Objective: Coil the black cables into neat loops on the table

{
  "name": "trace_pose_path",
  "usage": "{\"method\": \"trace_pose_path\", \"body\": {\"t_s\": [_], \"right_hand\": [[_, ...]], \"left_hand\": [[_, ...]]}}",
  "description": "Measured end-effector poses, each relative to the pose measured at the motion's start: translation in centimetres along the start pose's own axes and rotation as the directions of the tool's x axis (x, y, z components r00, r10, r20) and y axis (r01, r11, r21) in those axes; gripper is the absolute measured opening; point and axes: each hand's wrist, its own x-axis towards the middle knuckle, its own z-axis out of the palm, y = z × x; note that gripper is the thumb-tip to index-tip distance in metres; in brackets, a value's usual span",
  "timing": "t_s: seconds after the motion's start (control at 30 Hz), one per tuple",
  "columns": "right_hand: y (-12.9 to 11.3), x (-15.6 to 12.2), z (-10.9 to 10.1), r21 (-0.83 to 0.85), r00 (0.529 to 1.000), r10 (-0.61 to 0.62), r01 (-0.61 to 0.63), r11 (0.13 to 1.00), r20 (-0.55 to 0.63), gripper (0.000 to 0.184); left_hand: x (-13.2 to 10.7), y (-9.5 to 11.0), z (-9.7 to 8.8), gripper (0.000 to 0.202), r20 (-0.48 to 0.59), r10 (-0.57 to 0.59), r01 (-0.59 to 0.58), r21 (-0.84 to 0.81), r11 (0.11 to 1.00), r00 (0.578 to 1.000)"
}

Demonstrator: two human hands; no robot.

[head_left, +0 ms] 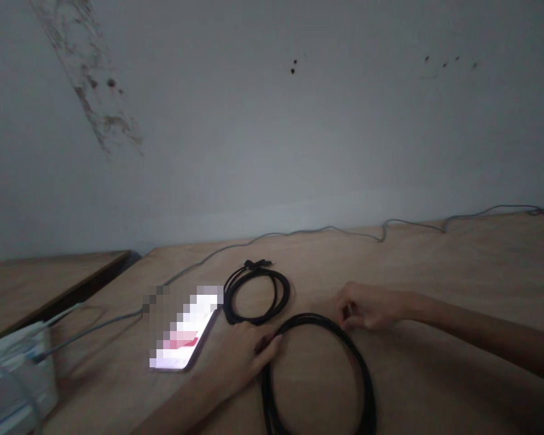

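A large loop of black cable (367, 377) lies on the wooden table, its near part cut off by the bottom of the view. My left hand (245, 353) is closed around the loop's upper left side, thumb over the strands. Just beyond the loop's upper right side is my right hand (358, 308), its fingers curled in together. Whether anything is pinched in those fingers is hidden. A smaller coil of black cable (283, 296) rests flat behind my left hand, with its plug ends (256, 264) at the back.
To the left of my left hand lies a lit phone (204, 314), partly blurred out. A white device (18, 374) with cables stands at the lower left. One thin grey cable (236, 245) runs along the back of the table (435, 260) near the wall (272, 133).
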Motion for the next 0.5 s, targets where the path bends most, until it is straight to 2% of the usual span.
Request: {"method": "trace_pose_path", "body": {"t_s": [0.07, 0.13, 0.2, 0.23, 0.27, 0.33, 0.4, 0.43, 0.5], "right_hand": [[-0.9, -0.2, 0.3, -0.162, 0.997, -0.061, 0.054, 0.985, -0.039, 0.008], [-1.4, -0.5, 0.7, -0.361, 0.988, -0.144, 0.113, 0.926, -0.058, 0.013], [-1.3, -0.8, 1.5, -0.572, 0.969, -0.243, 0.181, 0.8, -0.033, 0.02], [-0.9, -0.9, 1.8, -0.666, 0.952, -0.305, 0.231, 0.71, 0.005, 0.024], [-0.4, -1.0, 2.2, -0.737, 0.924, -0.381, 0.288, 0.611, 0.046, 0.023], [0.6, -1.1, 2.7, -0.792, 0.882, -0.463, 0.34, 0.507, 0.082, 0.022], [1.2, -1.3, 2.8, -0.793, 0.865, -0.497, 0.349, 0.499, 0.069, 0.024], [1.2, -1.4, 2.6, -0.774, 0.871, -0.489, 0.339, 0.535, 0.043, 0.025], [0.7, -1.7, 2.1, -0.69, 0.904, -0.426, 0.292, 0.662, -0.026, 0.025]], "left_hand": [[-0.1, 0.1, -0.1, 0.046, -0.015, 0.002, -0.002, -0.004, 1.0, 1.0], [-0.1, 0.1, 0.0, 0.046, -0.027, 0.001, -0.001, 0.001, 1.0, 1.0], [-0.1, 0.0, 0.1, 0.046, -0.03, -0.002, 0.002, 0.012, 1.0, 1.0], [-0.1, 0.0, 0.2, 0.046, -0.032, -0.003, 0.003, 0.015, 1.0, 0.999], [-0.1, 0.0, 0.3, 0.046, -0.035, -0.004, 0.004, 0.015, 1.0, 0.999], [-0.1, 0.1, 0.2, 0.046, -0.034, -0.009, 0.01, 0.009, 1.0, 0.999], [-0.1, 0.2, 0.1, 0.046, -0.026, -0.019, 0.02, 0.004, 1.0, 0.999], [-0.1, 0.4, 0.1, 0.046, -0.024, -0.022, 0.022, 0.004, 1.0, 0.999], [0.0, 0.5, -0.1, 0.046, -0.021, -0.023, 0.023, 0.008, 1.0, 1.0]]}}
